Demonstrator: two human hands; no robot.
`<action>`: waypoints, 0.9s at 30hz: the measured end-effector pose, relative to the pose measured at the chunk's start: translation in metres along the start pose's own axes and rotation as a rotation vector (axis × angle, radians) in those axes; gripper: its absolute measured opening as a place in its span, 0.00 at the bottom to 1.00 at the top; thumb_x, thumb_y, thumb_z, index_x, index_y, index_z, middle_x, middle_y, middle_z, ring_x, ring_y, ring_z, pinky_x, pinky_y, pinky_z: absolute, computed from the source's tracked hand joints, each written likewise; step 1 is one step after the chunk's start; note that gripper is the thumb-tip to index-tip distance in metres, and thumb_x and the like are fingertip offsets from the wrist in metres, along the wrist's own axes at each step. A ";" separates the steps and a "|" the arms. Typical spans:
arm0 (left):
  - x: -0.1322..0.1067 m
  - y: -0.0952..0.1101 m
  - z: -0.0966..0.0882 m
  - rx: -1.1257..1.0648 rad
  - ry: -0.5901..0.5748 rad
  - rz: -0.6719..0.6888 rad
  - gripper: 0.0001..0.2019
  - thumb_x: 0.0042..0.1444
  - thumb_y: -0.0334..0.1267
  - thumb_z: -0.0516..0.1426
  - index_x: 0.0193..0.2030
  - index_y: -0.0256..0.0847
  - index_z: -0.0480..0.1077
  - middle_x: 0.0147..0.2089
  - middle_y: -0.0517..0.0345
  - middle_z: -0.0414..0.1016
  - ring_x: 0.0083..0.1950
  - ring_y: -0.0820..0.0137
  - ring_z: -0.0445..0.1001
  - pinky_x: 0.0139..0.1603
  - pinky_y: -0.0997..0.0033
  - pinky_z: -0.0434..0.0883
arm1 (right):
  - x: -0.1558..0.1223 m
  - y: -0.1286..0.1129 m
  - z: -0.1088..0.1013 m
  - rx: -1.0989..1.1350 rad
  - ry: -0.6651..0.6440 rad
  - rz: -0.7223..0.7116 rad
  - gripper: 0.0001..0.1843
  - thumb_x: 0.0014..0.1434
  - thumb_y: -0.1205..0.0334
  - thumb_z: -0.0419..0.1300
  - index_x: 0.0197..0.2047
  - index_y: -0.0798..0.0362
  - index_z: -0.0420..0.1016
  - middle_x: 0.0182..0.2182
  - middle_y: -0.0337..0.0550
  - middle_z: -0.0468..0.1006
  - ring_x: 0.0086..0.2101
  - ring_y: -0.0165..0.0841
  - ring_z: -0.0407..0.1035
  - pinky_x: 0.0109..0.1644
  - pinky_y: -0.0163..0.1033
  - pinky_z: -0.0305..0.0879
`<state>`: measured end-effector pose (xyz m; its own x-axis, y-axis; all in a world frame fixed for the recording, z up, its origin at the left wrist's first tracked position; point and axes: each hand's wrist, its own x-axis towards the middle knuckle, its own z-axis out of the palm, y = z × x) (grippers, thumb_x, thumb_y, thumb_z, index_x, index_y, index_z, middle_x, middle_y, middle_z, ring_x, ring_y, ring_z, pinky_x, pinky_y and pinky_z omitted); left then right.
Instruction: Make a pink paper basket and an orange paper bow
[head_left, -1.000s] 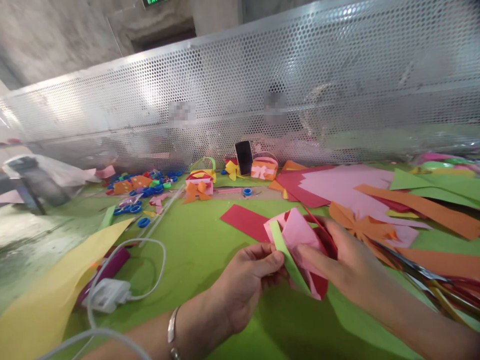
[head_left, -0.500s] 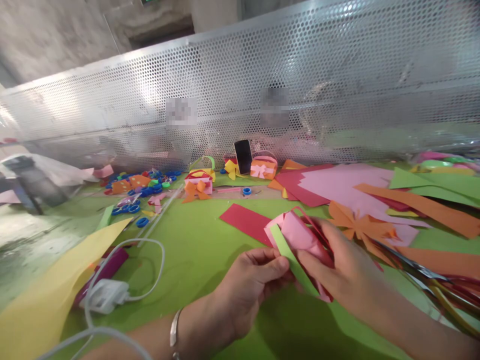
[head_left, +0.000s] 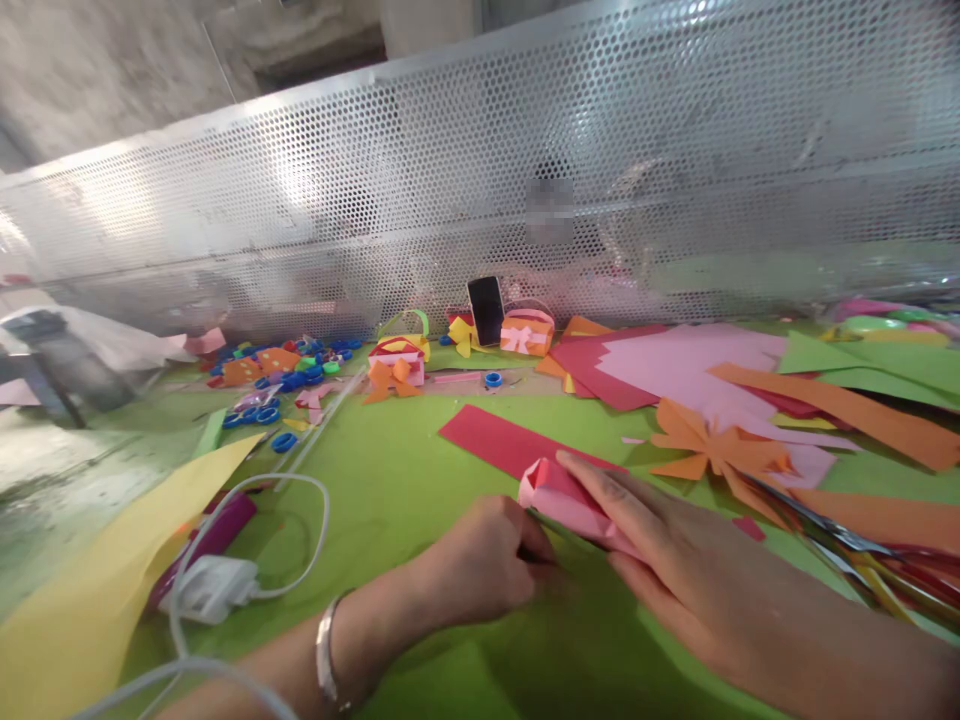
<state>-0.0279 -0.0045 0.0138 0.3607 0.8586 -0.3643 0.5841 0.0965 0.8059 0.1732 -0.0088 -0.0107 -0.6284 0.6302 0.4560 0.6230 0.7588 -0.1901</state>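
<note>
My right hand [head_left: 660,530] lies over a small pink and red paper bag [head_left: 566,500], gripping it along its length; the bag is turned with its folded end toward the left. A thin dark green edge shows beneath it. Just left of the bag, my left hand [head_left: 487,550] is curled closed, back of the hand up, and its fingertips are hidden. Behind the bag, a red paper strip [head_left: 495,440] lies flat on the green surface.
Scissors [head_left: 840,530], an orange paper flower [head_left: 705,445] and layered paper sheets [head_left: 697,360] lie on the right. Finished paper bags [head_left: 527,335] and a phone [head_left: 486,310] stand at the back. A white charger [head_left: 214,588] with its cable and a yellow sheet [head_left: 90,600] are on the left.
The pink bag has been turned over and lowered, its red side now up. The light green strip has gone from sight. My left hand has rolled over, away from the bag's face.
</note>
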 end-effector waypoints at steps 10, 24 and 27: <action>0.005 -0.001 -0.011 0.170 0.372 0.428 0.26 0.41 0.35 0.70 0.49 0.44 0.75 0.50 0.50 0.78 0.50 0.56 0.73 0.54 0.61 0.66 | 0.003 0.023 -0.007 0.189 -0.180 0.086 0.43 0.56 0.59 0.64 0.71 0.45 0.51 0.64 0.50 0.65 0.60 0.46 0.64 0.58 0.50 0.69; 0.013 -0.006 -0.013 0.192 0.399 0.300 0.17 0.46 0.34 0.66 0.45 0.42 0.78 0.44 0.50 0.81 0.45 0.57 0.75 0.48 0.63 0.67 | 0.011 0.037 -0.035 0.166 -0.008 0.311 0.14 0.60 0.49 0.58 0.28 0.45 0.77 0.55 0.41 0.72 0.49 0.43 0.72 0.49 0.49 0.70; 0.014 -0.008 -0.012 0.218 0.406 0.311 0.16 0.47 0.33 0.65 0.46 0.40 0.77 0.44 0.49 0.80 0.45 0.57 0.74 0.47 0.65 0.67 | 0.011 0.034 -0.030 0.163 0.005 0.285 0.14 0.64 0.49 0.54 0.39 0.40 0.81 0.52 0.41 0.75 0.44 0.39 0.74 0.43 0.44 0.72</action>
<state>-0.0361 0.0133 0.0083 0.2560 0.9593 0.1191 0.6476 -0.2616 0.7157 0.2019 0.0189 0.0140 -0.4373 0.8203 0.3686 0.6903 0.5688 -0.4471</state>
